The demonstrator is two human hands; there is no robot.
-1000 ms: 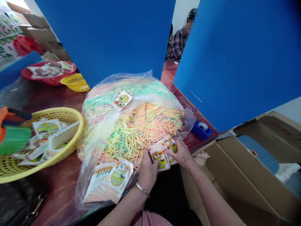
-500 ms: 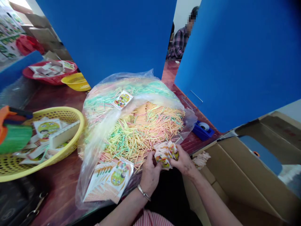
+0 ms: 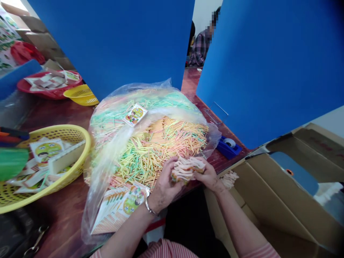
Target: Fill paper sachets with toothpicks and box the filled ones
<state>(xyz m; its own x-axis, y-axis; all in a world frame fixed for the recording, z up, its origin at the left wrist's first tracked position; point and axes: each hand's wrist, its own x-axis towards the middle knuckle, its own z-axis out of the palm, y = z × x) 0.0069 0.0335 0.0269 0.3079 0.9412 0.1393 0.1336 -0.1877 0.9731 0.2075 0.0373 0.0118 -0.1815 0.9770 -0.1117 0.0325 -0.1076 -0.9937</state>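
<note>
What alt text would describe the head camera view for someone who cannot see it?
A left hand and right hand hold a bunch of printed paper packets over a clear plastic bag heaped with pastel sticks. It lies on a dark wooden table, between a yellow basket of packets and an open cardboard box, with blue partition panels behind.

Dark wooden table (image 3: 63,116) under and around the held packets (image 3: 186,169).
A clear plastic bag of coloured sticks (image 3: 212,138) lies just beyond the grip; a yellow basket (image 3: 87,143) sits well left, a red basket (image 3: 48,96) and small yellow basket (image 3: 80,96) further back-left, a blue tape dispenser (image 3: 228,147) back-right.
</note>
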